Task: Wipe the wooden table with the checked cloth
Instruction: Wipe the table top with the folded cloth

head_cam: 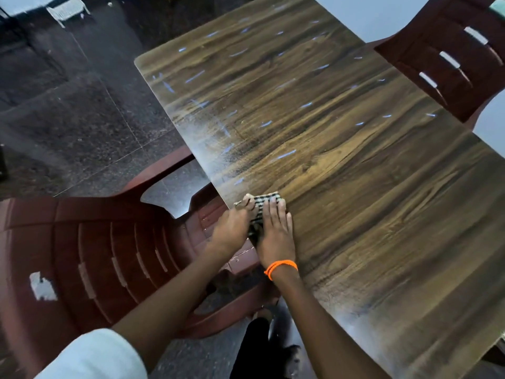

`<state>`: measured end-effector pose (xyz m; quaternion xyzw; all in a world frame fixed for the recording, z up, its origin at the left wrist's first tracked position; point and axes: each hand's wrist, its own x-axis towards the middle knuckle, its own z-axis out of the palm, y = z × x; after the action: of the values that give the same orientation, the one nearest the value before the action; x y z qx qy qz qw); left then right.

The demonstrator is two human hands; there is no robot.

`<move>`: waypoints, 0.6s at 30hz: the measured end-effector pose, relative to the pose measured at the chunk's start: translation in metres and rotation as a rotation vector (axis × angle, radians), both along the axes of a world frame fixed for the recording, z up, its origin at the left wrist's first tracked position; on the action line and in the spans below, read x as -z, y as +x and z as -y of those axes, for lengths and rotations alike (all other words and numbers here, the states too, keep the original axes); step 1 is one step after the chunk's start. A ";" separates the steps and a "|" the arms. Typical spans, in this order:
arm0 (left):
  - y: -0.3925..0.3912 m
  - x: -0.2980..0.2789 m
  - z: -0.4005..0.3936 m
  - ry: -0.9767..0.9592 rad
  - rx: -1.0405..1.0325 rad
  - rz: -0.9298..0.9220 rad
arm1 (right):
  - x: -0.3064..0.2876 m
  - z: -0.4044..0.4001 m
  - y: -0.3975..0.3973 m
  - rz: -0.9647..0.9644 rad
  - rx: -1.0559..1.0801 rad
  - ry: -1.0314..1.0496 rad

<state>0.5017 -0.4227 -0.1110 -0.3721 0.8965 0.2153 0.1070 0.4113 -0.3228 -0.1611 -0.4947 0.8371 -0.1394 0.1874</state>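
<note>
The wooden table point(341, 138) fills the right and centre of the view, its brown grain glossy with light streaks. A folded black-and-white checked cloth point(263, 202) lies at the table's left edge. My right hand point(276, 231), with an orange thread at the wrist, lies flat on the cloth with fingers together. My left hand point(232, 231) sits at the table edge beside it, fingers curled over the cloth's left end. Most of the cloth is hidden under both hands.
A maroon plastic chair point(103, 255) stands tucked against the table's left edge, right under my left arm. Another maroon chair point(448, 58) stands at the far right side. Dark speckled floor tiles point(82, 119) stretch to the left. A white object point(65, 8) sits far back.
</note>
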 end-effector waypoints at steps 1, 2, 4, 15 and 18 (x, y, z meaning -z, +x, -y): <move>0.004 0.001 -0.010 -0.001 0.034 0.003 | 0.001 -0.013 0.005 -0.004 -0.002 -0.005; 0.008 0.000 -0.022 -0.007 0.069 0.002 | 0.002 -0.026 0.009 -0.004 0.004 -0.011; 0.012 -0.004 -0.047 0.001 0.102 -0.004 | 0.002 -0.055 0.015 0.004 0.029 -0.020; -0.058 -0.009 -0.165 -0.020 0.196 0.071 | -0.010 -0.186 -0.029 -0.005 0.248 0.047; -0.099 0.001 -0.178 -0.022 0.224 0.026 | -0.014 -0.198 -0.060 0.014 0.337 0.038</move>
<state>0.4029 -0.2452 -0.1117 -0.2736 0.9333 0.1871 0.1379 0.3512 -0.1247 -0.1473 -0.3427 0.9093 -0.1563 0.1768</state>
